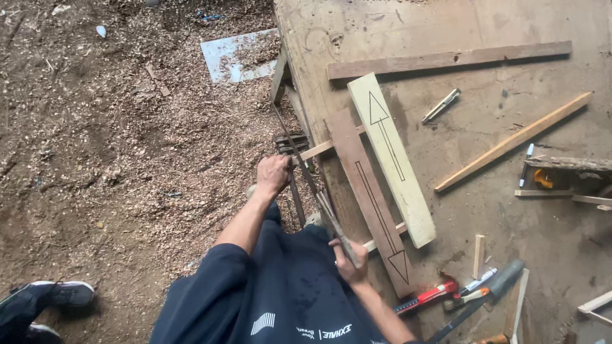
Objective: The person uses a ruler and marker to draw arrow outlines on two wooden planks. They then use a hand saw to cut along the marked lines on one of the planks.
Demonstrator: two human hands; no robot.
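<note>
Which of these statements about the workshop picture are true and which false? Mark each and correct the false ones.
1. Both hands grip the long saw: left hand, right hand, saw. True.
2. The pale board has an arrow drawn on it. True.
3. The ground beside the bench is clean tile. False: wood shavings cover it.
4. The dark board lies on the ground. False: it lies on the workbench.

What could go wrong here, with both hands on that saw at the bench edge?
The right hand grips the saw at its blade end, so a slip could cut fingers. The dark board shows no clamp and may shift. The left hand works over the person's own lap, close to the stroke.
</note>
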